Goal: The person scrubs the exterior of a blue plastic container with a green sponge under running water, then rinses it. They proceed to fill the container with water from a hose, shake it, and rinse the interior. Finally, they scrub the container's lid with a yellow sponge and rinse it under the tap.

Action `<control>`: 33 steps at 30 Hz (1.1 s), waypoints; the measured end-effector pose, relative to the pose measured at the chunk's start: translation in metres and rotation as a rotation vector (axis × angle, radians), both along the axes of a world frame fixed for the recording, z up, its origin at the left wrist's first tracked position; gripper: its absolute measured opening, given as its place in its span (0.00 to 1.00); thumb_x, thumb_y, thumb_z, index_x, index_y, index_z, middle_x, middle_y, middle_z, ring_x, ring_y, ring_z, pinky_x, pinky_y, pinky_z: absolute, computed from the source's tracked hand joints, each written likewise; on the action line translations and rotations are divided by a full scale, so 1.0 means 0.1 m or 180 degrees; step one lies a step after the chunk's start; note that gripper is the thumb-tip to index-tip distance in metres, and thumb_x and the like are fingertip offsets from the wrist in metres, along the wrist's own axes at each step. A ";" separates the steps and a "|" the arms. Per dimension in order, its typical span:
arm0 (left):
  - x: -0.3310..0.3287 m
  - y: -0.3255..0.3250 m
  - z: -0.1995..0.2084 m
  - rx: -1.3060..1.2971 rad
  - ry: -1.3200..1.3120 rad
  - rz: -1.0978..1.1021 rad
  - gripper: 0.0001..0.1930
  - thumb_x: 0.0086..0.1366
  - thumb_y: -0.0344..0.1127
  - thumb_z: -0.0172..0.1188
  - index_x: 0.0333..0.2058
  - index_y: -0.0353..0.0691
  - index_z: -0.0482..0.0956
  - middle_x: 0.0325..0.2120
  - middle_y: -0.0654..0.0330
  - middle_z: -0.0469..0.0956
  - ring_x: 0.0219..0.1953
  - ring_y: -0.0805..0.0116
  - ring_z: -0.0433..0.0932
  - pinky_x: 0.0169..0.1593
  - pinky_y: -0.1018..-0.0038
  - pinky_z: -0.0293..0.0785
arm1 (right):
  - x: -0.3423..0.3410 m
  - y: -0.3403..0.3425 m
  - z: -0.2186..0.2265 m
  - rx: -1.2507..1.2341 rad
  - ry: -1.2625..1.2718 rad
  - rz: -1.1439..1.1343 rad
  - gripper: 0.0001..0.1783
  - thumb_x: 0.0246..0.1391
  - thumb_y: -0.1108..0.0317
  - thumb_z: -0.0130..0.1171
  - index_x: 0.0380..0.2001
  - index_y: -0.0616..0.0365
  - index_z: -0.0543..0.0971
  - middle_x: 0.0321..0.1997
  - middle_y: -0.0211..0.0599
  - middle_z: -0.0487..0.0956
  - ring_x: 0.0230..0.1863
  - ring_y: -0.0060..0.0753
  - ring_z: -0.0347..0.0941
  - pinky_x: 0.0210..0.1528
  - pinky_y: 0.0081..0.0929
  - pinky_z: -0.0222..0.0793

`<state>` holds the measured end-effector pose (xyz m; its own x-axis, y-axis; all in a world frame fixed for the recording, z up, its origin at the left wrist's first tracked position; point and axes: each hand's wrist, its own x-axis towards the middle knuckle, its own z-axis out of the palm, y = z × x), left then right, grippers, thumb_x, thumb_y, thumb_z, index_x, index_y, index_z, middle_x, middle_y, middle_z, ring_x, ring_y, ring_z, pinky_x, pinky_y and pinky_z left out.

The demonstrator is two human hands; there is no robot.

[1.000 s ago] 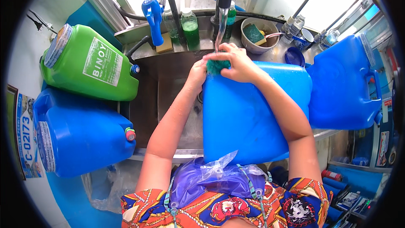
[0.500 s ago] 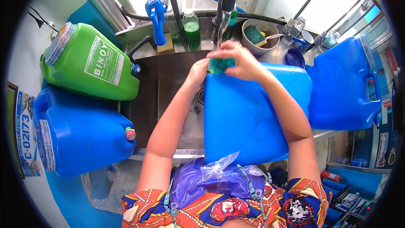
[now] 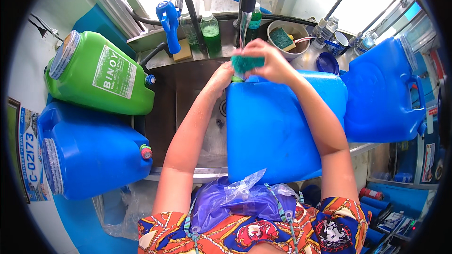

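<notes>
Over the steel sink point(image 3: 188, 94): a large blue jerrycan point(image 3: 278, 127) is laid across the basin; a green scouring pad point(image 3: 247, 62) is gripped in the closed right hand point(image 3: 268, 61) under the running tap point(image 3: 245, 14); the can's top edge is steadied by the left hand point(image 3: 221, 76), grip hidden. Risk judged: wet can slipping sideways if pressed unevenly

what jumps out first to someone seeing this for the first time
The big blue water container standing in the steel sink fills the middle, with the right hand holding a teal scrubber at its top under the running tap. On the left counter lie a green container and another blue one.
</notes>
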<state>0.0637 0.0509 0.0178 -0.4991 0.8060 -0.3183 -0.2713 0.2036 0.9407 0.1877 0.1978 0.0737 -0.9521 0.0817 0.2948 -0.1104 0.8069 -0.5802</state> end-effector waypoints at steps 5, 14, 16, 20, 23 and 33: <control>-0.04 -0.03 0.00 -0.0042 -0.0580 -0.0047 0.18 0.71 0.47 0.48 0.48 0.42 0.78 0.39 0.60 0.81 0.42 0.71 0.78 0.49 0.72 0.72 | 0.01 0.00 -0.01 0.0889 0.0262 -0.0693 0.35 0.32 0.74 0.72 0.49 0.37 0.81 0.51 0.38 0.72 0.55 0.46 0.67 0.60 0.39 0.63; -0.03 0.00 -0.01 0.0071 0.0068 -0.0200 0.19 0.72 0.45 0.45 0.54 0.42 0.71 0.47 0.57 0.76 0.49 0.69 0.74 0.53 0.71 0.70 | 0.03 0.00 0.04 0.0983 0.0411 -0.0816 0.35 0.33 0.72 0.73 0.50 0.32 0.81 0.51 0.37 0.71 0.55 0.45 0.67 0.60 0.41 0.65; -0.05 -0.01 0.00 0.0010 -0.0234 -0.0114 0.18 0.72 0.44 0.45 0.53 0.41 0.72 0.46 0.57 0.77 0.48 0.69 0.75 0.51 0.71 0.71 | 0.03 0.00 0.03 0.0268 0.0039 0.0098 0.35 0.33 0.71 0.73 0.50 0.32 0.81 0.51 0.37 0.71 0.55 0.46 0.67 0.60 0.40 0.64; -0.07 -0.05 0.00 0.0153 -0.0543 -0.0348 0.19 0.72 0.47 0.46 0.51 0.42 0.74 0.46 0.60 0.77 0.44 0.70 0.78 0.48 0.72 0.74 | 0.02 -0.01 0.01 0.0303 -0.0053 -0.0229 0.34 0.32 0.73 0.73 0.49 0.35 0.81 0.52 0.38 0.71 0.56 0.46 0.67 0.61 0.39 0.63; -0.06 -0.07 -0.05 0.0279 -0.0434 -0.0229 0.20 0.72 0.50 0.46 0.53 0.43 0.71 0.45 0.61 0.77 0.45 0.71 0.76 0.50 0.72 0.73 | 0.01 -0.02 0.01 0.0536 0.0101 -0.0325 0.34 0.32 0.72 0.73 0.48 0.32 0.82 0.52 0.36 0.71 0.55 0.45 0.67 0.59 0.41 0.64; -0.07 -0.06 -0.01 -0.0044 -0.0290 -0.0299 0.16 0.70 0.44 0.51 0.50 0.42 0.74 0.45 0.61 0.76 0.46 0.71 0.75 0.51 0.73 0.71 | 0.02 0.00 0.05 -0.0391 -0.0164 0.0780 0.32 0.31 0.73 0.73 0.46 0.37 0.83 0.51 0.37 0.72 0.54 0.46 0.67 0.60 0.38 0.64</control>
